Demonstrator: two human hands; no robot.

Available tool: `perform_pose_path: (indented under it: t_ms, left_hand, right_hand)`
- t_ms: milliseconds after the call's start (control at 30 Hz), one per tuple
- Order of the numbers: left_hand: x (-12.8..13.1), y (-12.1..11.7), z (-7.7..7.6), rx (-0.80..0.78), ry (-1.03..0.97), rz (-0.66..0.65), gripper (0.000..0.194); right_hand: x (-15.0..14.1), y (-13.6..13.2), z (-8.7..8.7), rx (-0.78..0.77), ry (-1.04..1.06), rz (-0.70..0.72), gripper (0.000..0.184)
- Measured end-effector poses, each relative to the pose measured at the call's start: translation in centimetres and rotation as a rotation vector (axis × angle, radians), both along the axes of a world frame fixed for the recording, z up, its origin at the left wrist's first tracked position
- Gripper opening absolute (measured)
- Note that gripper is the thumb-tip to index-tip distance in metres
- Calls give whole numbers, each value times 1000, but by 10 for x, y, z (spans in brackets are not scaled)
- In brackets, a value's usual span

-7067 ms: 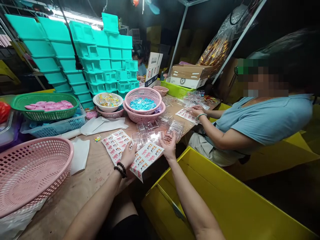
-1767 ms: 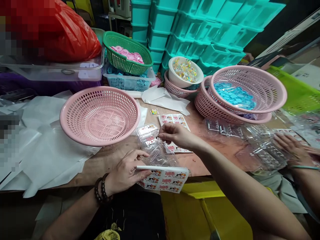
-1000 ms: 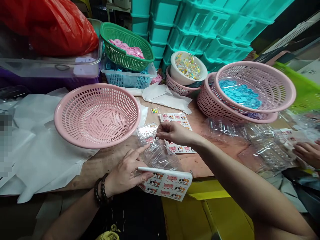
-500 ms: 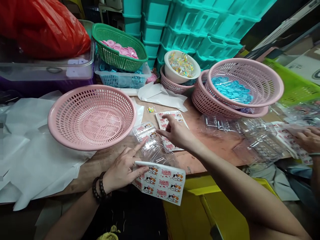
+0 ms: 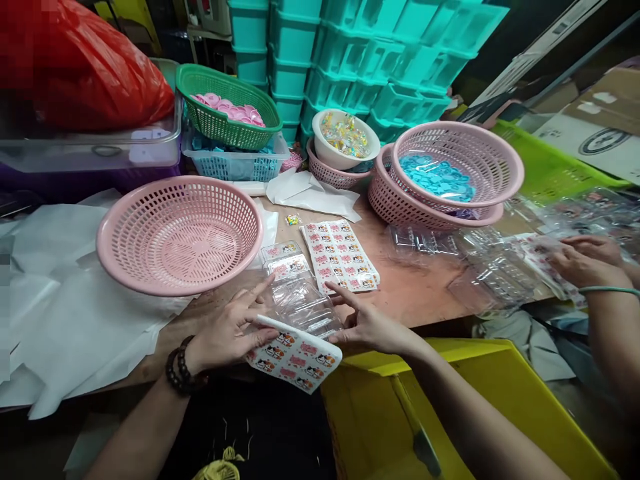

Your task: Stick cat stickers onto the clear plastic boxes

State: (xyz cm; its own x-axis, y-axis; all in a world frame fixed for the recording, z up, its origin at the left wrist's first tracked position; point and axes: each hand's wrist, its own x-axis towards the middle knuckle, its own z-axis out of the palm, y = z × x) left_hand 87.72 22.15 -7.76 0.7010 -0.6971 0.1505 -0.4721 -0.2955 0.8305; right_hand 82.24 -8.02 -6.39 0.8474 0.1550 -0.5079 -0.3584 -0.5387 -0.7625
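Note:
My left hand (image 5: 233,333) pinches a folded sheet of cartoon cat-and-dog stickers (image 5: 295,358) between thumb and fingers, its index finger stretched over the plastic boxes. My right hand (image 5: 373,325) has thumb and index finger spread at the right edge of these boxes; I cannot tell whether it touches them. Between the hands lie clear plastic boxes (image 5: 305,298), overlapping, some with a sticker on top. Just beyond my right hand, a stack of sticker sheets (image 5: 343,257) rests flat on the table (image 5: 405,293).
A pink basket (image 5: 185,233) stands left, beside white paper sheets (image 5: 60,300). Behind are a green basket (image 5: 230,100), a white bowl (image 5: 345,137) of small packets and pink baskets (image 5: 455,167) with blue pieces. At right, another person's hands (image 5: 585,260) work over sticker sheets and clear packs.
My right hand has come down from the sticker stack to the right edge of the plastic boxes. The sheet in my left hand has shifted slightly left. The view has turned a little.

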Motion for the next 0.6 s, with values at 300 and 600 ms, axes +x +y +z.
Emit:
perform_pose_path:
  t_ms: [300,600]
  left_hand:
    - [-36,26,27,-147,421,280,33]
    - [-48,9,12,-156,459,310,54]
  right_hand:
    - [-5,19,21,-170,-293,-108,66]
    - [-32,63,62,176,-328,5,27]
